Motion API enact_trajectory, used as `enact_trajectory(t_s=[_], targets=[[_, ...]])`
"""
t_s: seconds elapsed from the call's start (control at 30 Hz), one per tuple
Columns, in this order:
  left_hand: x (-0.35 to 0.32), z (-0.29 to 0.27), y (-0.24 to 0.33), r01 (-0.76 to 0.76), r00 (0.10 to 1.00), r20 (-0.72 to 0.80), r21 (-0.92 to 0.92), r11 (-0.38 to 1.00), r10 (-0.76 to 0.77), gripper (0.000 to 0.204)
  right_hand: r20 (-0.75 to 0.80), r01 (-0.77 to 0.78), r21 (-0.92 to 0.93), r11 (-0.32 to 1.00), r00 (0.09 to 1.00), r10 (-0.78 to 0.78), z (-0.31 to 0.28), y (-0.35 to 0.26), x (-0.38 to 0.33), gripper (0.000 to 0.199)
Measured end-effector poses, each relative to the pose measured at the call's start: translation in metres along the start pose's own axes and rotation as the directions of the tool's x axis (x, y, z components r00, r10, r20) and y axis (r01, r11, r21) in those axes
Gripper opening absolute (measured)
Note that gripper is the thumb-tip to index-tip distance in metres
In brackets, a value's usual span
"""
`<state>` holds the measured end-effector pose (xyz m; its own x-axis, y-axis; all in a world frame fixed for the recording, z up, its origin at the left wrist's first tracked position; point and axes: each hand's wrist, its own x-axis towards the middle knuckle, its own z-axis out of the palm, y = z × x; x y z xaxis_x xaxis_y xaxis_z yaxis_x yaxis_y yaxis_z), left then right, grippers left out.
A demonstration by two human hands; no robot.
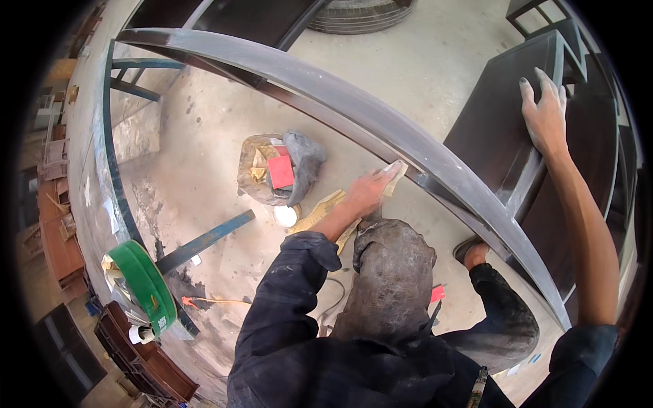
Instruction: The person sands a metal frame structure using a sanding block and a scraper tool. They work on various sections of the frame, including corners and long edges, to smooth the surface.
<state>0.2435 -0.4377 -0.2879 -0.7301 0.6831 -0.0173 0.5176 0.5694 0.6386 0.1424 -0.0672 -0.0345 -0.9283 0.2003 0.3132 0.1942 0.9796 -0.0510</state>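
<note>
My left hand (367, 192) pinches a small tan piece of sandpaper (396, 178) against the inner side of a long, dark wooden rail (326, 92) coated with pale dust. The rail curves across the view from upper left to lower right. Fingers spread, my right hand (546, 121) touches the edge of a dark wooden panel (507, 112) on the right and holds nothing. Below my left forearm lies a crumpled yellow piece (320, 212), partly covered. To its left stands an open bag (246, 163) with red and yellow pieces inside and a grey cloth (307, 160) over its side.
Beside the bag is a small white-topped container (286, 216). A green round container (141, 287) stands at left by a blue bar (207, 241). An orange cord (221, 300) crosses the floor. A tyre (360, 17) lies at the far side. My knee (394, 251) is below the rail.
</note>
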Motion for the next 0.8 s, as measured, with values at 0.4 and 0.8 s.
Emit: enact_trajectory(t_s=[0.4,0.8], targets=[[0.009,-0.151,-0.133,0.328,0.922,-0.245,0.084,0.941,-0.3,0.072,0.076,-0.06,-0.017,0.998,0.995,0.062,-0.004,0.001,-0.008,0.053],[0.012,-0.229,-0.224,0.306,0.877,-0.375,-0.05,0.951,-0.301,0.056,0.107,-0.041,0.0,0.999,0.993,0.041,-0.006,0.005,-0.01,0.051]])
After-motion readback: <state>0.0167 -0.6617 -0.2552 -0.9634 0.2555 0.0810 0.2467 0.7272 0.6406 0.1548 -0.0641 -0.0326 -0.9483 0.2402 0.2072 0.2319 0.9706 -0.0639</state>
